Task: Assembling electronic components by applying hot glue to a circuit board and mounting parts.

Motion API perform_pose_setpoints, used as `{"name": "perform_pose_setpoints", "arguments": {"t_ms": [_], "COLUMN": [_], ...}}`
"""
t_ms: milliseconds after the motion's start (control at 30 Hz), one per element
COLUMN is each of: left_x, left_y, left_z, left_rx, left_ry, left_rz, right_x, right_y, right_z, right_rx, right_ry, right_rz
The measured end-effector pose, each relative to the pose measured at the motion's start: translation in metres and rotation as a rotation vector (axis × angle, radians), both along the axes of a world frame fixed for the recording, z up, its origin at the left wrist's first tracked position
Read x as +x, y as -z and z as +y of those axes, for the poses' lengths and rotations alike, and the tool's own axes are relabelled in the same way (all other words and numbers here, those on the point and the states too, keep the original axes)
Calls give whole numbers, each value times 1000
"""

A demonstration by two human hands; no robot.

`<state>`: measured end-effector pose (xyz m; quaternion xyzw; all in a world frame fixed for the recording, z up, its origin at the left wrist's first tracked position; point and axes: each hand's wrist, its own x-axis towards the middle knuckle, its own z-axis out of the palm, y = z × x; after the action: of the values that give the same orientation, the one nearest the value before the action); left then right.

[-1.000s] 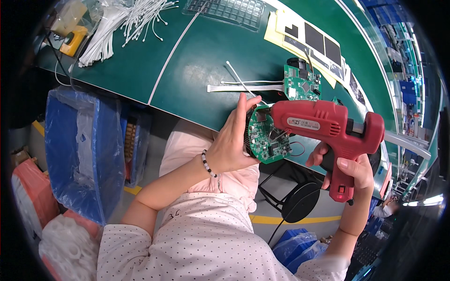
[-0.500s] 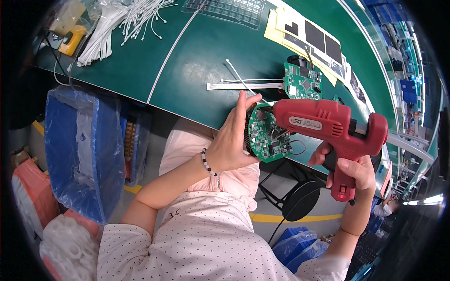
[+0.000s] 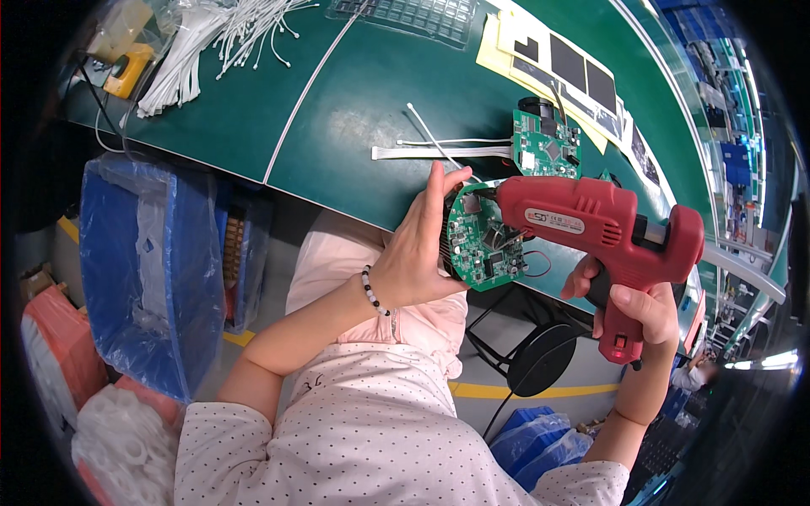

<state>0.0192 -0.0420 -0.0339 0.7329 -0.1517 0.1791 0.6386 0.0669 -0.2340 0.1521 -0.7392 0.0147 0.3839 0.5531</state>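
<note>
My left hand (image 3: 411, 244) grips a green circuit board (image 3: 479, 253) by its left side, thumb below and fingers above. Dark ribbed edging shows under the board beside my palm. In my right hand (image 3: 645, 310) is a red hot glue gun (image 3: 582, 215), its handle wrapped by my fingers. The gun's front end lies over the board's upper right part; whether the nozzle touches the board I cannot tell. A pale glue stick (image 3: 742, 268) sticks out of its back. Just beyond sits a second green board (image 3: 548, 143) with a black round part and a white cable (image 3: 447, 153).
White cable ties (image 3: 181, 72) lie at the far left of the green table (image 3: 337, 110). A clear plastic tray (image 3: 413, 21) and yellow sheets with black pieces (image 3: 574, 76) are at the back. Below are a blue lined bin (image 3: 143, 278) and a black stool (image 3: 542, 360).
The glue gun has shifted slightly to the right, its front end farther from the board's upper left part. My left hand and the board stay in place.
</note>
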Motion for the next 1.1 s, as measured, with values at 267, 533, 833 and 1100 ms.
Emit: {"name": "perform_pose_setpoints", "arguments": {"t_ms": [267,533,833,1100], "left_x": [0,0,-2,-38], "left_y": [1,2,3,-31], "left_z": [0,2,1,36], "left_rx": [15,64,5,-75], "left_ry": [-16,-2,9,-129], "left_rz": [-12,-1,19,-132], "right_x": [0,-1,-1,-3], "right_y": [0,7,10,17], "right_z": [-2,-4,-4,-7], "right_rx": [-5,62,154,156], "right_ry": [21,-33,34,78], "right_rz": [-37,-83,-116,-75]}}
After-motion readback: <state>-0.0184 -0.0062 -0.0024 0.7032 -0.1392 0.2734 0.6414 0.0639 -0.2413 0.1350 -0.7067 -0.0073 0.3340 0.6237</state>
